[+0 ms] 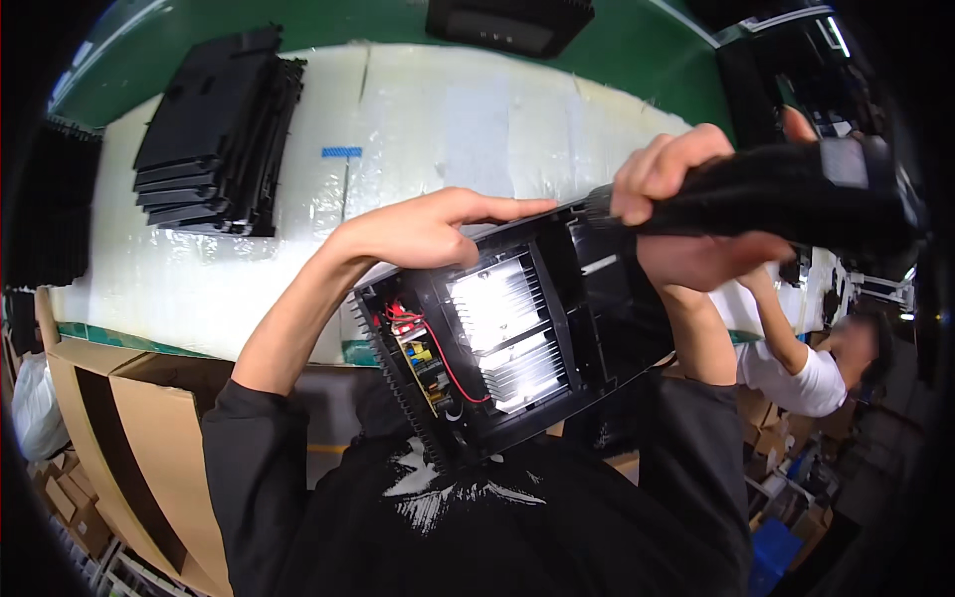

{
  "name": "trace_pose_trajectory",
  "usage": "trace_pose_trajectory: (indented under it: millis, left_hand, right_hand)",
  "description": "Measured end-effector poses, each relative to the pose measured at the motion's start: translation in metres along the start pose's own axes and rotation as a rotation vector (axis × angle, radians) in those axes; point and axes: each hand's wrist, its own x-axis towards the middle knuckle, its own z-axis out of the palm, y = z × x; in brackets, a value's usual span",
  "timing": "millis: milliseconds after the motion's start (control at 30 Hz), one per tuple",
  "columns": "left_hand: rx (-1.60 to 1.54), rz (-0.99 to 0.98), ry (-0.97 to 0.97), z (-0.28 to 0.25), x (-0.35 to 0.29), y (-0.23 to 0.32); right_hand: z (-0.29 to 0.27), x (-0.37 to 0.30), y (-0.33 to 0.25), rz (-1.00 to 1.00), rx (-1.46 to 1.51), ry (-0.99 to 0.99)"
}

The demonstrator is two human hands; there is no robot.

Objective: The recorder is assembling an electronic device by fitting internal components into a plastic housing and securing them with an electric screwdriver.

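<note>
A black open housing [512, 430] lies tilted in front of me at the bench's near edge. Inside it are bright finned metal heat sinks [507, 333], a small circuit board [426, 370] and red wires [438, 343]. My left hand [423, 231] grips the housing's far rim, its index finger stretched along the edge. Over the housing's right end, my right hand [676, 189] is closed around a long, bulky black object [786, 194] with a grey patch. Its end by my fingers looks ribbed or bristled; blur hides its exact kind.
Stacked black panels [209, 129] stand on the film-covered bench [428, 119] at the left. Another black unit [512, 25] sits at the far side. Cardboard boxes [149, 438] are below left. A co-worker in a white sleeve [796, 378] is at the right.
</note>
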Motion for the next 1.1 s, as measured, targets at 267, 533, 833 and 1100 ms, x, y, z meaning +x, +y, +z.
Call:
trace_pose_trajectory:
  millis: [267,533,833,1100]
  left_hand:
    - [0.081,-0.124,-0.139,-0.017,0.001,0.018]
    - [0.348,-0.164,-0.293,-0.068,0.066,0.019]
    - [0.42,-0.08,-0.424,-0.079,0.202,0.025]
    - [0.577,-0.115,-0.441,-0.038,0.201,0.031]
  right_hand:
    - [0.006,-0.001,-0.032,-0.093,-0.057,0.183]
    - [-0.07,-0.107,-0.158,-0.854,-0.142,0.306]
    - [-0.152,-0.19,-0.139,-0.838,-0.657,1.006]
    - [-0.152,-0.169,-0.104,-0.655,-0.619,1.152]
